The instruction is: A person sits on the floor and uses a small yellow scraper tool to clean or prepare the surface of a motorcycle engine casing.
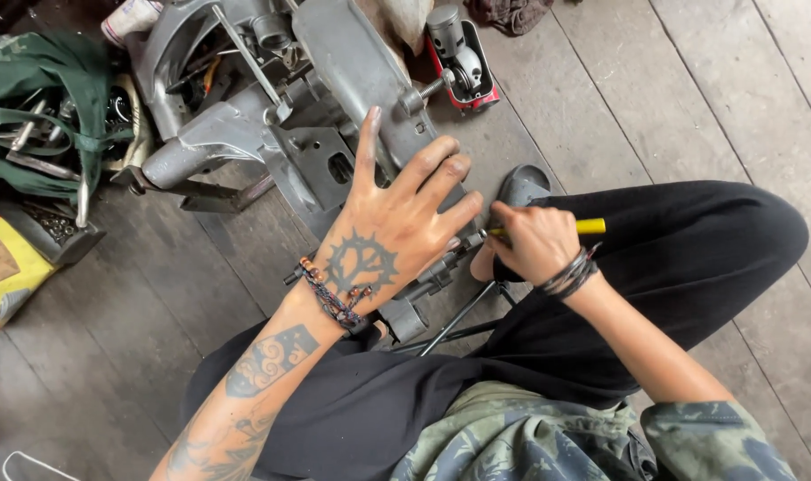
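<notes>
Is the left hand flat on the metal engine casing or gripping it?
Flat: the left hand lies palm down, fingers spread, on the grey engine casing.

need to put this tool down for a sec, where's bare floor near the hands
Bare planks lie right of the right hand, beyond the black-trousered knee, up to the red tray. More bare floor sits below the engine casing, left of the left hand. The green tool bag corner is crowded.

Matt grey cast-metal engine casing [334, 80] (seemingly greasy) on rough wooden floor [690, 89].
</notes>
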